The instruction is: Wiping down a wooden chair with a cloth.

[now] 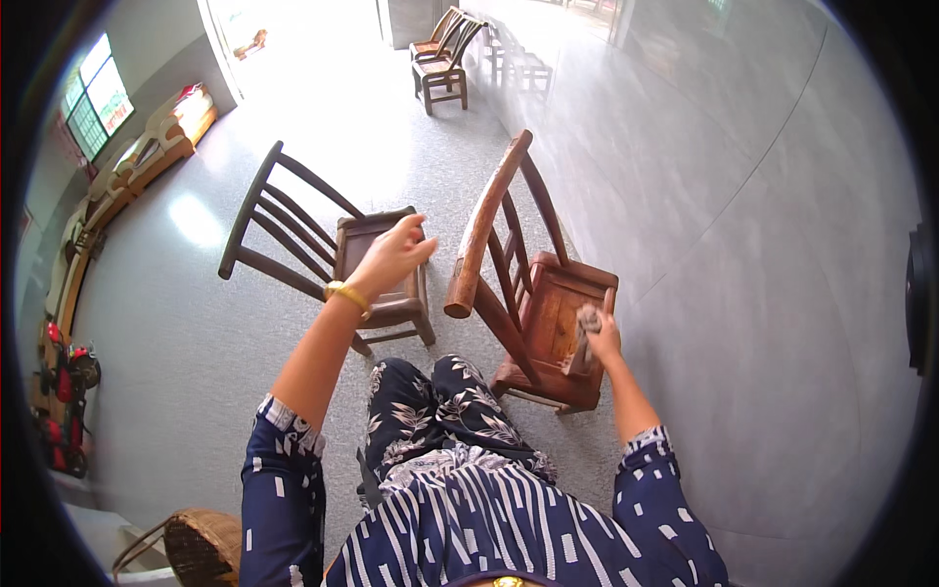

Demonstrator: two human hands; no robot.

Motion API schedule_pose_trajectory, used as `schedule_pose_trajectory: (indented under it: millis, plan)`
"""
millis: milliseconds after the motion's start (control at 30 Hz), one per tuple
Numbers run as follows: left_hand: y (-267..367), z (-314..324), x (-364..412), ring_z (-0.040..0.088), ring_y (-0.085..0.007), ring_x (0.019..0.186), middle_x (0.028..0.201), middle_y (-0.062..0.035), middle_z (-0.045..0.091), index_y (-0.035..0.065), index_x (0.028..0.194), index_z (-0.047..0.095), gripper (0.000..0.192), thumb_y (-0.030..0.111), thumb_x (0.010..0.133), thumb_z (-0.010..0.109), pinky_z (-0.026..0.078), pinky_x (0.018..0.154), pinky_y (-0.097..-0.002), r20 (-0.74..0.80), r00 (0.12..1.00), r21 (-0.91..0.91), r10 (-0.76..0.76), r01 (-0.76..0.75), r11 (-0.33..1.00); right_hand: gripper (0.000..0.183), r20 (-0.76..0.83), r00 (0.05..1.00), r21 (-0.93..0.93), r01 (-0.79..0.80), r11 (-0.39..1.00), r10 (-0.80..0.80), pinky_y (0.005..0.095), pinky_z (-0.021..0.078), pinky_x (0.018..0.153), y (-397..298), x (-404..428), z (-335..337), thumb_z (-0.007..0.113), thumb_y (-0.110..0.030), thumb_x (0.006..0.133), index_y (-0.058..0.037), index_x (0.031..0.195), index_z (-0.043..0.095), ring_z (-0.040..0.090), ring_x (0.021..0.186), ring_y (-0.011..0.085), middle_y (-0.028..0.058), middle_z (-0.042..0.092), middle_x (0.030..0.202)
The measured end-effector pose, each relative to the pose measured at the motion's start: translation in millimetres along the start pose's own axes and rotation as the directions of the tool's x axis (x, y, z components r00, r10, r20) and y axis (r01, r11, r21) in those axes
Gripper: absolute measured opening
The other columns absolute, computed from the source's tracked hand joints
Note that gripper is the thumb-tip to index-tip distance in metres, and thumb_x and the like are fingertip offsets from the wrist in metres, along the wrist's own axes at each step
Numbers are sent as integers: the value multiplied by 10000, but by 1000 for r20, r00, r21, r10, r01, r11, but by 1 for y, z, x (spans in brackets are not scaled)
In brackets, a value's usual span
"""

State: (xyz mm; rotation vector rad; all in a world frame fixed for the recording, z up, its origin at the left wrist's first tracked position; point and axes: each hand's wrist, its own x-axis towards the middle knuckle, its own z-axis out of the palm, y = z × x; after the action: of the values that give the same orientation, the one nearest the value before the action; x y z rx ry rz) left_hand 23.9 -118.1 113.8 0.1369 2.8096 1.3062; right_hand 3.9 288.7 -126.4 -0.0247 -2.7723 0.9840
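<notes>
My right hand (606,339) grips a crumpled greyish cloth (587,326) over the seat of a reddish-brown wooden chair (554,315). Part of the cloth hangs down toward the seat's right edge. This chair's thick top rail (488,220) tilts toward me, and it stands at the right beside the wall. To its left is a darker wooden chair (249,213) with a slatted back. My left hand (392,257) is raised above that chair's seat, holding nothing, with its fingers apart and slightly curled. A gold-coloured bracelet circles the left wrist.
Two more wooden chairs (444,62) stand by the wall near the bright doorway. A long wooden sofa with pale cushions (147,150) lines the left wall. Red wheeled objects (66,381) are at the far left. A woven basket (205,547) sits at lower left. The grey wall (741,279) rises at right.
</notes>
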Motion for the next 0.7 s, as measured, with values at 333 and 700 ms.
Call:
schedule_pose_trajectory:
  millis: [333,700]
  plan:
    - [78,62,26,479,-437,1082,1251,-300,358,101,1413,62,902,232,735,642,419,914,-418,109,971,530,-214,125,838,282,-231,470,-507,689,518,-852,347,430,756,-203,146,-6,552,-178,743,-136,1018,598,483,962,233,52,512,1075]
    - [85,63,25,530,-430,1004,1185,-268,396,97,1412,110,796,10,724,500,452,855,-434,66,975,558,-214,142,818,231,-114,609,-774,441,455,-785,345,400,701,-166,184,66,523,-233,768,-173,974,608,443,927,208,13,462,1123]
